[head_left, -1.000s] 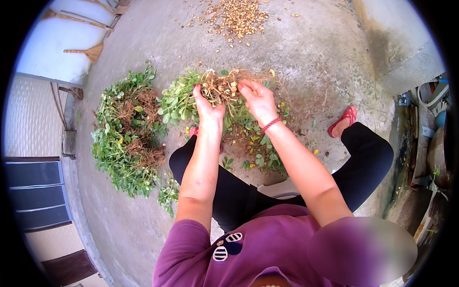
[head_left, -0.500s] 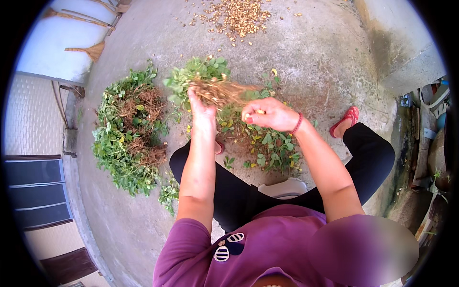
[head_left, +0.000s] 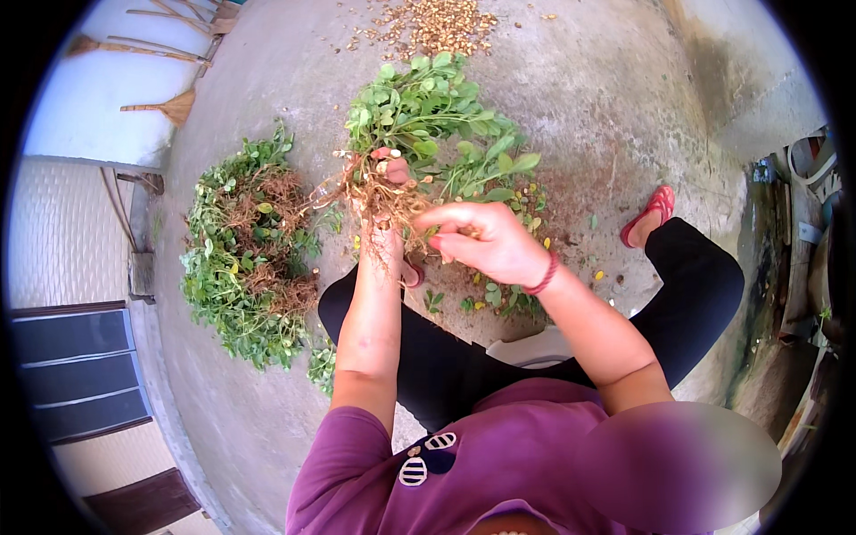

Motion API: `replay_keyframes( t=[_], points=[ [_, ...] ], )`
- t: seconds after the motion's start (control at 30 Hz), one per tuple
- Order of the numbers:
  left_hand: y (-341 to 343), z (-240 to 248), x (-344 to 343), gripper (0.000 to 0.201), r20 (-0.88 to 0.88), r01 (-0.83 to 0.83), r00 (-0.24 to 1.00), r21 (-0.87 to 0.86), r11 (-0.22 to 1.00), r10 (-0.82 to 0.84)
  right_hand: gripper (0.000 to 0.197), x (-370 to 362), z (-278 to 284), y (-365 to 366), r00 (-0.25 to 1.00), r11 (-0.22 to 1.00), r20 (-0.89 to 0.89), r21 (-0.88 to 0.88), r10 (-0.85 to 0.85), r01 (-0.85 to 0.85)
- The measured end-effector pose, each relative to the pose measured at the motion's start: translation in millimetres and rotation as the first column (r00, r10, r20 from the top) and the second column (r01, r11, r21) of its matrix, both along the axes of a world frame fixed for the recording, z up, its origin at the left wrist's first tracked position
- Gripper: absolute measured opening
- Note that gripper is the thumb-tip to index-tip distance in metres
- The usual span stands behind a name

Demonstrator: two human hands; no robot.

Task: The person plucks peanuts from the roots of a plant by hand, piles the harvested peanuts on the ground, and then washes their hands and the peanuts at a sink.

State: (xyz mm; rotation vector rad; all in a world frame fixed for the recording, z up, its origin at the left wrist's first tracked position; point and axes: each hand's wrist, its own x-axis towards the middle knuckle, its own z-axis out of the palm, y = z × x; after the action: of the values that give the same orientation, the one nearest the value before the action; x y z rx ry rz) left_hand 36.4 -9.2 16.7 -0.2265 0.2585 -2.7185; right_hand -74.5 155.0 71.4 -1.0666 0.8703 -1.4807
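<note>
My left hand [head_left: 397,171] is closed around a bunch of peanut plants [head_left: 437,116]. Their green leaves fan out away from me, while tangled brown roots [head_left: 379,201] with several pale pods hang over my palm and wrist. At the right side of these roots is my right hand [head_left: 486,239], wearing a red bracelet, its fingers drawn together. Whatever sits between those fingertips is hidden by the roots. Under my hands, loose peanut stems and leaves [head_left: 508,299] lie on the concrete between my feet.
A heap of peanut plants [head_left: 236,308] lies at the left. Farther out is a pile of picked peanuts [head_left: 437,27]. Brooms [head_left: 178,108] lean by the white wall at far left. I sit on a low pale stool [head_left: 535,348]; clutter [head_left: 794,250] lines the right edge.
The bunch has turned, so its roots now hang toward my left wrist and its leaves spread away and right. My right hand has moved slightly lower, against the roots; the pods it held no longer show.
</note>
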Motion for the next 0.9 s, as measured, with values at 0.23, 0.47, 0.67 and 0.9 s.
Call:
replay_keyframes(
  t=[0.23, 0.47, 0.67, 0.9],
  points=[
    [19.4, 5.7, -5.2, 0.022, 0.505, -0.344, 0.739, -0.287, 0.894, 0.446, 0.028, 10.7, 3.0, -23.7, 0.793, 0.898, -0.445, -0.067, -0.417, 0.435],
    [12.2, -4.0, -1.1, 0.04, 0.566, -0.345, 0.435, -0.613, 0.711, 0.7, 0.029, 9.6, -14.4, -35.0, 0.775, 0.895, -0.484, -0.041, -0.408, 0.445],
    [13.0, 5.2, -9.4, 0.045, 0.684, -0.42, 0.378, -0.474, 0.774, 0.624, 0.03, 8.0, -15.5, -43.1, 0.787, 0.859, -0.462, 0.096, -0.408, 0.502],
    [29.7, 29.8, -19.7, 0.033, 0.774, -0.21, 0.231, -0.553, 0.806, 0.59, 0.02, -19.0, -31.6, -27.8, 0.374, 0.905, -0.926, 0.126, -0.039, 0.407]
  ],
)
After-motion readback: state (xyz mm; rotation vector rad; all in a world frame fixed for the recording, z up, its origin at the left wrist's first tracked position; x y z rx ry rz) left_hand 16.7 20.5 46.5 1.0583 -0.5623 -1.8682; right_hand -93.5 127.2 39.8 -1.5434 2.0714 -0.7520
